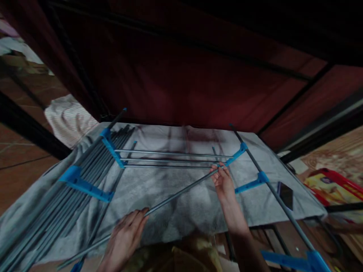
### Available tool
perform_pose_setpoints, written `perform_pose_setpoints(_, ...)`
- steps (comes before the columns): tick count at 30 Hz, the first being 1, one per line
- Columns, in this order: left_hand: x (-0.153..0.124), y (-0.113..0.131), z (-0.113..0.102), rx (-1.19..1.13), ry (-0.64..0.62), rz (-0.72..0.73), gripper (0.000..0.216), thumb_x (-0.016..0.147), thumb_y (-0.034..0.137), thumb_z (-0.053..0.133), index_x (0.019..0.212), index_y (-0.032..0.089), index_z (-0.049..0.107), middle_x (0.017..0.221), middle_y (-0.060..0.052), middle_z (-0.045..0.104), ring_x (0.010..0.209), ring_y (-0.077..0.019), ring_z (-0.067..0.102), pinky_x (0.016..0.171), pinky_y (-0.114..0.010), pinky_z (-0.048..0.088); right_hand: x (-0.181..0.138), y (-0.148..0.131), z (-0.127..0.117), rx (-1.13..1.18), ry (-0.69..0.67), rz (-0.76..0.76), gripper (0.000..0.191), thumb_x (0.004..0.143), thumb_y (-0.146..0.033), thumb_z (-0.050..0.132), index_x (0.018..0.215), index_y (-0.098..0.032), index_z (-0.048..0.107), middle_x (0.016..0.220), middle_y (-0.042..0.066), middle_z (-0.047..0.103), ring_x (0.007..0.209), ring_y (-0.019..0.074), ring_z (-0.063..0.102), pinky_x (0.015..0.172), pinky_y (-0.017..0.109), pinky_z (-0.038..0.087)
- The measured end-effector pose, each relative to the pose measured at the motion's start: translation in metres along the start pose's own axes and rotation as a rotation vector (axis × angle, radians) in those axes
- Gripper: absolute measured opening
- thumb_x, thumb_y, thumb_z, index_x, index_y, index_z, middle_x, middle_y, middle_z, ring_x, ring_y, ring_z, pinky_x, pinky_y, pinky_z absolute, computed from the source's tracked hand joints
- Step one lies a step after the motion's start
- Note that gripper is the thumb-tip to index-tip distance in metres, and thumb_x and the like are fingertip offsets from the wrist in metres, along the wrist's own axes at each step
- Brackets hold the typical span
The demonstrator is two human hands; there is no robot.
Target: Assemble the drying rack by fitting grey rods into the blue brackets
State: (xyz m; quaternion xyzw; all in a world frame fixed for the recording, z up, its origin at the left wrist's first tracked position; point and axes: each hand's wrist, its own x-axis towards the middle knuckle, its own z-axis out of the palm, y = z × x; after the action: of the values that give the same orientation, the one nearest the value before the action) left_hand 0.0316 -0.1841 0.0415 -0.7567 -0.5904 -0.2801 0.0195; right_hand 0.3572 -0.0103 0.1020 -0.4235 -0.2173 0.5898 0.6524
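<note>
A long grey metal tube (178, 193) runs slantwise across the cloth-covered table, held in both hands. My left hand (124, 236) wraps over its lower part, and the tube's near end sticks out past it to the lower left. At the tube's far end, my right hand (223, 179) pinches with its fingers, close to a blue plastic bracket (239, 153) on the rack frame. Several thin rods (176, 160) span between that bracket and the left blue bracket (112, 150). Nearer to me, a second pair of brackets, left (87, 187) and right (252, 183), has no rod between.
Many loose grey tubes (61, 204) lie bundled on the left of the grey cloth (195, 215). A phone (286, 195) rests at the right. A red and yellow package (331, 187) lies beyond the table's right edge. Dark red panels (176, 83) rise behind.
</note>
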Motion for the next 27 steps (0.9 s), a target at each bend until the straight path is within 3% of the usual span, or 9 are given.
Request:
perform_pose_setpoints(8,0.023,0.022,-0.02,-0.032,0.081,0.003,0.03,0.101,0.042,0.045,0.115,0.022,0.062,0.09,-0.003,0.074,0.077,-0.0179,0.072,0.071,-0.028,0.054,-0.009,-0.036,0.054,-0.04,-0.155,-0.117,0.038,0.079,-0.032,0.075,0.114,-0.025,0.061,0.095,0.002,0.077,0.08,0.0145,0.071,0.075,0.028,0.057)
perform_pose_setpoints(15,0.073,0.036,-0.037,-0.141,0.229,-0.049,0.022,0.097,0.036,0.053,0.109,0.021,0.063,0.085,-0.002,0.071,0.075,-0.0185,0.07,0.068,-0.028,0.052,-0.034,-0.057,0.087,-0.105,-0.346,-0.162,0.034,0.083,-0.035,0.071,0.114,-0.026,0.064,0.097,0.003,0.076,0.086,0.0176,0.072,0.079,0.033,0.057)
perform_pose_setpoints(20,0.11,0.055,-0.055,-0.315,0.328,-0.19,0.018,0.096,0.034,0.054,0.105,0.021,0.061,0.084,-0.001,0.069,0.073,-0.0171,0.067,0.066,-0.027,0.05,-0.06,-0.034,0.096,-0.273,-0.505,-0.186,0.031,0.086,-0.036,0.068,0.115,-0.026,0.065,0.1,0.003,0.075,0.089,0.0185,0.07,0.081,0.035,0.057)
perform_pose_setpoints(27,0.131,0.079,-0.074,-0.767,0.441,-0.352,0.014,0.096,0.033,0.057,0.104,0.022,0.058,0.089,-0.001,0.065,0.077,-0.0138,0.063,0.074,-0.027,0.05,-0.078,0.03,0.07,-0.564,-0.587,-0.247,0.027,0.094,-0.038,0.057,0.118,-0.028,0.064,0.108,0.004,0.072,0.098,0.0171,0.067,0.087,0.035,0.054)
